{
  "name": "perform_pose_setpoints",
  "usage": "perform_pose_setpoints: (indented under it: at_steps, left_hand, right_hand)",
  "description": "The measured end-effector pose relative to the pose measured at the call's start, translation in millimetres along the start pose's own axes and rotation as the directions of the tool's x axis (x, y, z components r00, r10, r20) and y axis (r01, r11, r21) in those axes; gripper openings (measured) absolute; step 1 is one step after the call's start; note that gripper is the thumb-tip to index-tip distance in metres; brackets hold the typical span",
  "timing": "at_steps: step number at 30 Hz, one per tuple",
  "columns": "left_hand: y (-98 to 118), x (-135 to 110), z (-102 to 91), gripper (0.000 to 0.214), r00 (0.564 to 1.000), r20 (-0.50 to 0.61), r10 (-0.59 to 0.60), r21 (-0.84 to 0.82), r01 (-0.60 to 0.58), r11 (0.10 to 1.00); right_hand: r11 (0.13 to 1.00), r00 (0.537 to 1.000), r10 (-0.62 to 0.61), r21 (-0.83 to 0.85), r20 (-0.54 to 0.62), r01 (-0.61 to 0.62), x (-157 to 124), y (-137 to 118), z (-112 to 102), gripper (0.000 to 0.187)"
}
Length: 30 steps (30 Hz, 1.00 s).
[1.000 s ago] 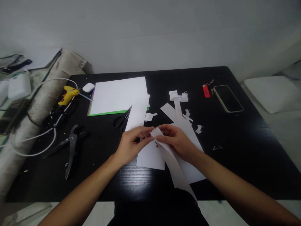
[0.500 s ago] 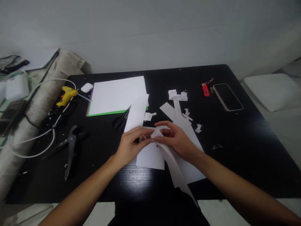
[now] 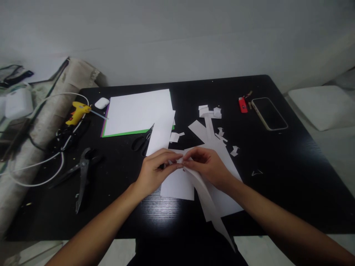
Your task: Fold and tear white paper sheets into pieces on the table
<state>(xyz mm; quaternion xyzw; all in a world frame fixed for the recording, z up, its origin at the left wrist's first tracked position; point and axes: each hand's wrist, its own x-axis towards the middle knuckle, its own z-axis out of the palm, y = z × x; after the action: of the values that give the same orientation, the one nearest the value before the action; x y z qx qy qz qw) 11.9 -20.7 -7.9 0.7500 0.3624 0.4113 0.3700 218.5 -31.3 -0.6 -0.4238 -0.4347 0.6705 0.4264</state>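
My left hand (image 3: 159, 168) and my right hand (image 3: 206, 164) meet above the table's middle, fingertips pinched on one end of a long white paper strip (image 3: 204, 195). The strip curves down toward the table's front edge, its far tip hanging near my lap. Beneath the hands lie white paper sheets (image 3: 177, 186), partly covered. Another paper piece (image 3: 161, 135) slants up from beside my left hand, over black scissors (image 3: 138, 144). Beyond my right hand is a folded paper piece (image 3: 209, 123) with small tabs at its top.
A stack of sheets (image 3: 135, 111) lies at the back left. Left of it are a yellow glue gun (image 3: 77, 112), a white earphone case (image 3: 102, 103) and large cutters (image 3: 84, 166). At right are a red lighter (image 3: 243, 105), a phone (image 3: 269, 113) and paper scraps (image 3: 235, 150).
The fingers of my right hand have curled in and closed onto the paper's end. My left hand stays almost where it was, still pinching.
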Motion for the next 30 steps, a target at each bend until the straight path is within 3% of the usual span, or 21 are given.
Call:
perform_pose_setpoints:
  at_steps: [6, 13, 21, 30]
  left_hand:
    - [0.3, 0.3, -0.1, 0.026, 1.0, 0.002, 0.028, 0.033, -0.028, 0.999]
    - [-0.4, -1.5, -0.9, 0.023, 0.998, 0.011, 0.056, 0.049, -0.056, 0.997]
    - [-1.0, -2.3, -1.3, 0.022, 0.999, 0.019, 0.047, 0.06, -0.048, 0.997]
    - [-0.2, -2.5, -1.2, 0.021, 0.996, 0.005, 0.086, 0.084, -0.086, 0.993]
  right_hand:
    - [0.995, 0.994, 0.097, -0.011, -0.041, -0.097, -1.8, -1.8, 0.3, 0.025]
    - [0.996, 0.998, 0.067, -0.065, -0.023, -0.068, -1.2, -5.4, -0.1, 0.017]
    - [0.991, 0.99, 0.126, -0.045, -0.059, -0.129, -2.3, -2.2, -0.7, 0.033]
    - [0.989, 0.988, 0.135, -0.047, -0.077, -0.139, -3.0, -4.1, 1.6, 0.032]
